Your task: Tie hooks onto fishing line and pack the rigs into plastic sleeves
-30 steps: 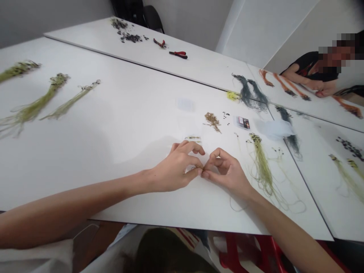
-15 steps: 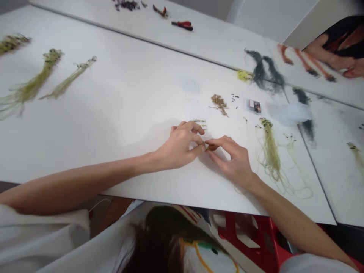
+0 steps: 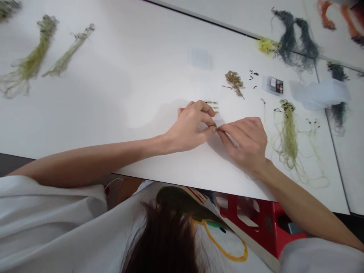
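Observation:
My left hand and my right hand meet fingertip to fingertip low over the white table. Both pinch something tiny where they touch; it is too small to make out. Just beyond my left fingers lie a few short yellow-green rigs. To the right of my right hand sprawls a bundle of yellow-green line with dark heads at its far end.
A heap of small brown hooks, black specks and a small packet lie beyond. A clear bag sits right. Green bundles lie far left, dark ones far right. A red stool stands below.
The view has tilted down and nearer; the far table and the other person have left the frame. My right hand has flattened, and both hands stay joined at the fingertips.

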Action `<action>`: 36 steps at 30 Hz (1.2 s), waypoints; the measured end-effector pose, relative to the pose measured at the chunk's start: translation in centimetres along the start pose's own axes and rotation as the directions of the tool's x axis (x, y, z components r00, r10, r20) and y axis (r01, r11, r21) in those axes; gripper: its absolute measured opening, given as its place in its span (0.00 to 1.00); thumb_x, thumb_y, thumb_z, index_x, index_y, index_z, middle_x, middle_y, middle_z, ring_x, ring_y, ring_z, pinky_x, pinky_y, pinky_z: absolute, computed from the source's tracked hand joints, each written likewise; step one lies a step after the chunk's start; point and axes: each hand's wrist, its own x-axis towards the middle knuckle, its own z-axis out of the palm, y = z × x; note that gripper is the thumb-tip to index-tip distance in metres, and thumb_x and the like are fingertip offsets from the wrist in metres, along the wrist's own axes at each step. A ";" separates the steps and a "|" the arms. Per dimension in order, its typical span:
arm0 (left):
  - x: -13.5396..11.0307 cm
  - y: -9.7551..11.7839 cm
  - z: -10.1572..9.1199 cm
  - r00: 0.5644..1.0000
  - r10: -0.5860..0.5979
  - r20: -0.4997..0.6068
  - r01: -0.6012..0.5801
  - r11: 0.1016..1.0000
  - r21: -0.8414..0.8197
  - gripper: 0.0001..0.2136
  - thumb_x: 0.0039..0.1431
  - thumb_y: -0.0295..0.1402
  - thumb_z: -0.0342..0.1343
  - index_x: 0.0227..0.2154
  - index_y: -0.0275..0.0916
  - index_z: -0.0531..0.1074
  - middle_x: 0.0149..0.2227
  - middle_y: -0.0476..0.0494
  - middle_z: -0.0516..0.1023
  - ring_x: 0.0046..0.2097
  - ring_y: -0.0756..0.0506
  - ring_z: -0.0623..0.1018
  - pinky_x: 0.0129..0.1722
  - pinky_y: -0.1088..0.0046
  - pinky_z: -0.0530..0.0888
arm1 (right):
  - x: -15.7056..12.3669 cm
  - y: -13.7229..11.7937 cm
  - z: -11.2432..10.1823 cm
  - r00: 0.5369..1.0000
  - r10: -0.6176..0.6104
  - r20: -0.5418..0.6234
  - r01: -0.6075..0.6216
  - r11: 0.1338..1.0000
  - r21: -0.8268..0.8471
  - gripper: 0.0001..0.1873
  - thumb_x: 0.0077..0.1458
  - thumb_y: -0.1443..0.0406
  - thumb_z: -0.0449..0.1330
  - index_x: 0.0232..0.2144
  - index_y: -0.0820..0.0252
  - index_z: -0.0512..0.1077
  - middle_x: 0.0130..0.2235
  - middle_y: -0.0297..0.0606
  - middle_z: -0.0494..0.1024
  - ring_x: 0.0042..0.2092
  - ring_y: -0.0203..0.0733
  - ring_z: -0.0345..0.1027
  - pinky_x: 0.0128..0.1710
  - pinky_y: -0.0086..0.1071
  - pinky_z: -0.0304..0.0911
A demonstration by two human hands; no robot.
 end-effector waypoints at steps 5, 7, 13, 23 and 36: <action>0.0 -0.3 0.1 1.000 0.026 0.000 -0.026 0.999 0.038 0.07 0.57 0.32 0.55 0.31 0.41 0.79 0.46 0.44 0.73 0.48 0.41 0.71 0.52 0.54 0.63 | -0.1 0.2 0.2 0.999 0.001 0.045 -0.001 1.000 0.007 0.04 0.59 0.69 0.57 0.35 0.56 0.71 0.30 0.33 0.78 0.31 0.38 0.69 0.42 0.40 0.57; 0.0 -0.4 -0.2 0.999 0.033 0.016 -0.034 0.997 0.063 0.08 0.57 0.33 0.55 0.33 0.41 0.79 0.47 0.44 0.73 0.48 0.40 0.71 0.53 0.53 0.61 | -0.1 0.2 0.3 0.999 0.010 0.052 -0.011 1.000 0.016 0.04 0.59 0.70 0.57 0.34 0.57 0.71 0.30 0.32 0.78 0.31 0.38 0.70 0.42 0.40 0.57; 0.0 -0.1 -1.4 0.989 0.141 0.049 -0.147 0.976 0.159 0.12 0.54 0.36 0.58 0.41 0.44 0.78 0.53 0.44 0.70 0.54 0.37 0.67 0.53 0.52 0.58 | 0.1 0.0 0.4 0.997 0.038 0.068 -0.040 0.999 0.033 0.04 0.59 0.70 0.57 0.34 0.58 0.70 0.29 0.32 0.78 0.31 0.36 0.70 0.44 0.40 0.57; -0.2 -0.5 -0.9 0.974 0.221 0.048 -0.225 0.930 0.291 0.11 0.63 0.31 0.50 0.34 0.44 0.79 0.52 0.45 0.71 0.54 0.41 0.66 0.55 0.54 0.56 | 0.4 -0.3 0.7 0.998 0.048 0.042 -0.051 0.997 0.064 0.04 0.58 0.71 0.57 0.34 0.60 0.70 0.29 0.33 0.77 0.30 0.36 0.70 0.48 0.41 0.56; 1.7 -0.2 -1.7 0.999 0.023 0.036 -0.032 0.964 0.265 0.10 0.61 0.32 0.51 0.29 0.41 0.77 0.43 0.43 0.72 0.47 0.40 0.67 0.47 0.55 0.60 | 2.5 1.3 1.6 0.997 0.054 0.062 -0.057 0.997 0.047 0.06 0.60 0.68 0.55 0.35 0.56 0.71 0.36 0.36 0.78 0.37 0.39 0.71 0.51 0.43 0.52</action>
